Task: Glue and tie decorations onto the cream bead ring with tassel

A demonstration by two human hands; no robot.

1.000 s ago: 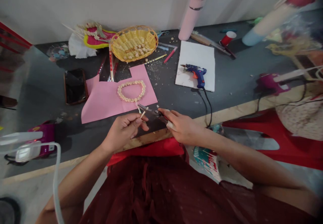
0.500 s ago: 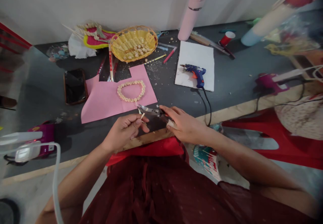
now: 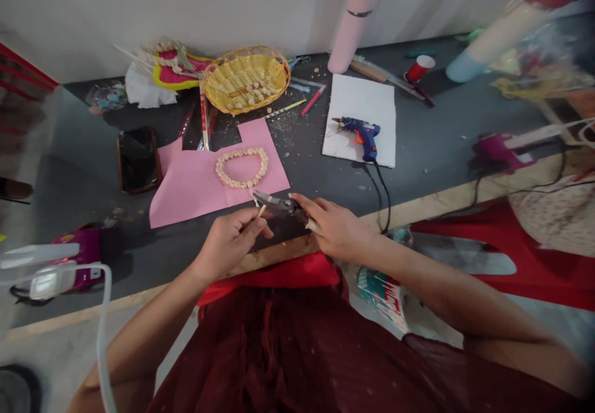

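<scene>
Just below frame centre, left hand [image 3: 229, 243]'s grip is pinching a thin pale stick [image 3: 262, 211], long axis kinda slanting up-right, tip sitting by the nose of the pliers [image 3: 281, 204] (can't tell if touching). They're pointing left, right hand [image 3: 341, 230] holding the handles.

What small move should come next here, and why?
Probably a gentle squeeze of the pliers by the right hand: their tips lie right by the stick, which the left hand pinches. Whether they already grip it is unclear.
</scene>
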